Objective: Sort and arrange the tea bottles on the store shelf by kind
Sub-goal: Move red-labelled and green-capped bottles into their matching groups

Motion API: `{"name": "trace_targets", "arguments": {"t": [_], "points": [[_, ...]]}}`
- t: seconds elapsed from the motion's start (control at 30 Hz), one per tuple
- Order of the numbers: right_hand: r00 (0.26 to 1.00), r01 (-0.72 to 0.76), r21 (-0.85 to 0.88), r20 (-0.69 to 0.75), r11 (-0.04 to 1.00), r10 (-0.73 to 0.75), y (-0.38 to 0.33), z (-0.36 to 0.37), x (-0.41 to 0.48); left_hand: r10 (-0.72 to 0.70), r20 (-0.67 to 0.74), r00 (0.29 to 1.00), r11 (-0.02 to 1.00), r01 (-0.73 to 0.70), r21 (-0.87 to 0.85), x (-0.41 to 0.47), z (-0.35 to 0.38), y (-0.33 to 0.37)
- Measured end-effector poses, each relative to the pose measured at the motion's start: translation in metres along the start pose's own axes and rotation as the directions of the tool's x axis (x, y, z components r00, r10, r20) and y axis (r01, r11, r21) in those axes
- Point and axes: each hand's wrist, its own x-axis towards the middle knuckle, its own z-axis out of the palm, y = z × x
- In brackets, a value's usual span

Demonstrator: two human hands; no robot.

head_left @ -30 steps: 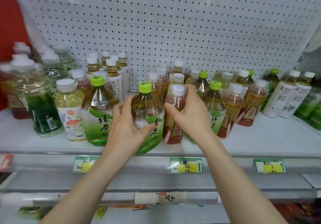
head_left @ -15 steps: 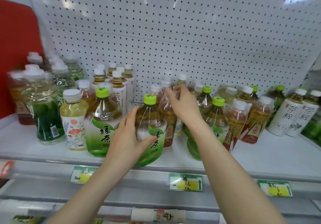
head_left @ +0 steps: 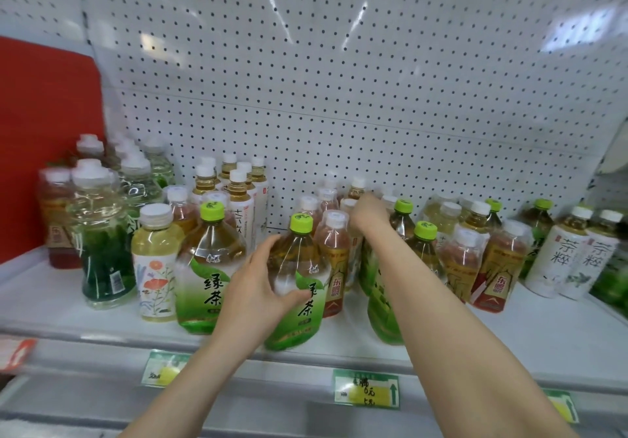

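Left grip (head_left: pixel 253 288) stays curled round the green tea bottle (head_left: pixel 302 261) at the shelf (head_left: pixel 543 332) front. Right grip (head_left: pixel 368 211) has released the red-label bottle (head_left: pixel 334 257) and reached rearward among the back bottles; its closure cannot be determined.

A large green-tea bottle (head_left: pixel 299 288) with a lime cap stands upright at the front edge of the shelf (head_left: pixel 509 332), gripped by the left hand (head_left: pixel 258 284). Its twin (head_left: pixel 207 267) stands just left of it. A red-labelled bottle (head_left: pixel 334 267) with a white cap touches its right side. Two white-labelled bottles (head_left: pixel 560 254) stand far right.
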Motion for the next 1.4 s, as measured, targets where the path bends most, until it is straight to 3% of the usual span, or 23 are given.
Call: {"name": "trace_targets", "arguments": {"t": [0.17, 0.23, 0.37, 0.57, 0.7, 0.87, 1.07, 1.2, 1.4], "points": [[0.980, 0.172, 0.323, -0.150, 0.931, -0.129, 0.000, -0.037, -0.015, -0.002, -0.039, 0.999, 0.994, -0.002, -0.112, 0.010, -0.007, 0.009], [0.944, 0.300, 0.435, -0.263, 0.849, -0.199, 0.000, -0.062, -0.027, 0.020, -0.071, 0.997, 0.987, -0.031, -0.155, 0.014, -0.013, 0.019], [0.887, 0.440, 0.630, -0.418, 0.640, -0.198, 0.000, -0.101, -0.046, 0.116, -0.106, 0.988, 0.967, -0.137, -0.216, 0.024, -0.030, 0.039], [0.903, 0.406, 0.813, -0.426, 0.418, -0.048, 0.023, -0.133, -0.063, 0.151, -0.111, 0.982, 0.883, -0.184, -0.431, 0.049, -0.041, 0.063], [0.940, 0.319, 0.871, -0.342, 0.373, -0.004, 0.055, -0.146, -0.079, 0.151, -0.026, 0.988, 0.796, -0.137, -0.590, 0.056, -0.028, 0.072], [0.935, 0.329, 0.850, -0.353, 0.412, -0.019, 0.114, -0.168, -0.108, 0.192, 0.040, 0.981, 0.745, -0.119, -0.656, 0.038, 0.010, 0.094], [0.900, 0.301, 0.538, -0.434, 0.787, -0.047, 0.210, -0.191, -0.109, 0.212, 0.102, 0.972, 0.767, -0.101, -0.634, 0.014, 0.072, 0.125], [0.902, 0.261, 0.473, -0.431, 0.841, -0.038, 0.281, -0.197, -0.080, 0.208, 0.100, 0.973, 0.766, -0.098, -0.635, -0.004, 0.126, 0.158], [0.933, 0.252, 0.483, -0.352, 0.839, -0.078, 0.360, -0.196, -0.024, 0.182, 0.082, 0.980, 0.820, -0.105, -0.563, -0.024, 0.209, 0.187]]}}
